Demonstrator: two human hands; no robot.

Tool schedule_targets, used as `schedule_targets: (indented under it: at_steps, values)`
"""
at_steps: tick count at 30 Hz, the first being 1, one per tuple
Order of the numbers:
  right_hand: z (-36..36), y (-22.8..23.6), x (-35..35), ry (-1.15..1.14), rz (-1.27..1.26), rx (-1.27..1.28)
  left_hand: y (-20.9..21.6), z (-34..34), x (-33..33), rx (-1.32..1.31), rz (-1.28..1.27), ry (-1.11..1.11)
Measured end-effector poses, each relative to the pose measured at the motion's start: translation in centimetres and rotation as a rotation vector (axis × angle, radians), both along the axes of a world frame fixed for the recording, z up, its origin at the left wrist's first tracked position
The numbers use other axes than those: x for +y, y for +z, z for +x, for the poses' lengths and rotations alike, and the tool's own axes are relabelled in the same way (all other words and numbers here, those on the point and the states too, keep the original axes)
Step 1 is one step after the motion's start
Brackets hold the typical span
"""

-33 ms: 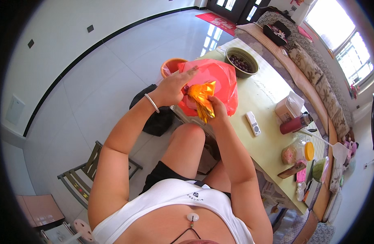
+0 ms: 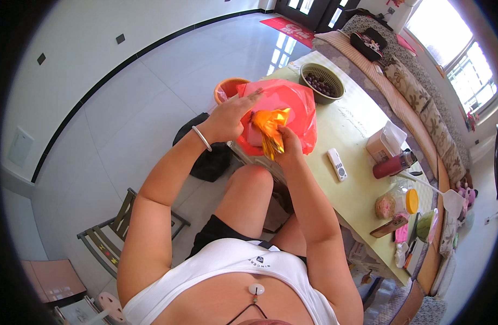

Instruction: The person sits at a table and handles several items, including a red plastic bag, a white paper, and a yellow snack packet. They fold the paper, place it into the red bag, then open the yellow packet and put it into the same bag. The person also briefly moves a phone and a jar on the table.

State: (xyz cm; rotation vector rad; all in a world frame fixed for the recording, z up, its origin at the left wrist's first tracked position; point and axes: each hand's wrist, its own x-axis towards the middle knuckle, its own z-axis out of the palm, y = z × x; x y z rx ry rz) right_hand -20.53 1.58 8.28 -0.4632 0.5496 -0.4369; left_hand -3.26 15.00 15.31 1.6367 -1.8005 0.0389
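Observation:
A bundle of shiny gold foil (image 2: pixel 271 129), crumpled and flared at its top and lower ends, is held over a red plastic bag (image 2: pixel 302 116). My right hand (image 2: pixel 290 145) pinches the foil's right side between thumb and fingers. At its left, my left hand (image 2: pixel 227 118), with a pale bangle (image 2: pixel 201 138) on the wrist, has its visible fingers stretched out past the foil. A small dark purplish bit shows between that hand and the foil; the thumb is mostly hidden. Beneath the bag lies the pale yellow-green table (image 2: pixel 335 127).
A green basket of dark round fruit (image 2: pixel 322 84) stands beyond the bag. An orange bin (image 2: pixel 227 86) is at its left. Rightward lie a white remote (image 2: pixel 337 164), a tissue box (image 2: pixel 386 142), a dark red flask (image 2: pixel 392 165) and a yellow-lidded jar (image 2: pixel 396 201). A folding stool (image 2: pixel 116 227) stands left.
The gold foil has shifted and turned slightly to the right in my right hand, and less of the purplish bit shows. My left hand has hardly moved.

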Motion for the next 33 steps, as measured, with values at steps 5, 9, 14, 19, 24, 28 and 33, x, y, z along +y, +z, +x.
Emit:
schedule_targets:
  at_steps: [5,9,14,19,24,28,33]
  values:
    - [2.9,-1.6,-2.9,-0.301,0.045,-0.086,-0.3,0.1,0.7,0.000,-0.010,0.002]
    - [5.9,-2.5,-4.5,-0.344,0.062,-0.127,-0.3,-1.0,0.9,0.009,-0.082,-0.016]
    - [7.0,-4.7,-6.0,-0.340,-0.197,0.051,-0.9,-2.9,1.6,-0.010,-0.010,-0.009]
    - [3.4,-5.8,-7.0,-0.092,-0.917,0.631,0.7,-4.8,3.9,-0.368,0.177,-0.048]
    - [-4.5,-0.9,0.3,-0.278,-1.332,0.757,-5.1,-5.1,4.8,-0.724,-0.029,-0.026]
    - [-8.2,-2.3,1.9,-0.562,-1.459,0.880,-7.7,-6.4,4.9,-0.616,-0.045,-0.206]
    - [-8.3,-4.9,2.1,-0.444,-2.016,0.864,-8.0,-9.8,4.5,-0.353,-0.017,-0.301]
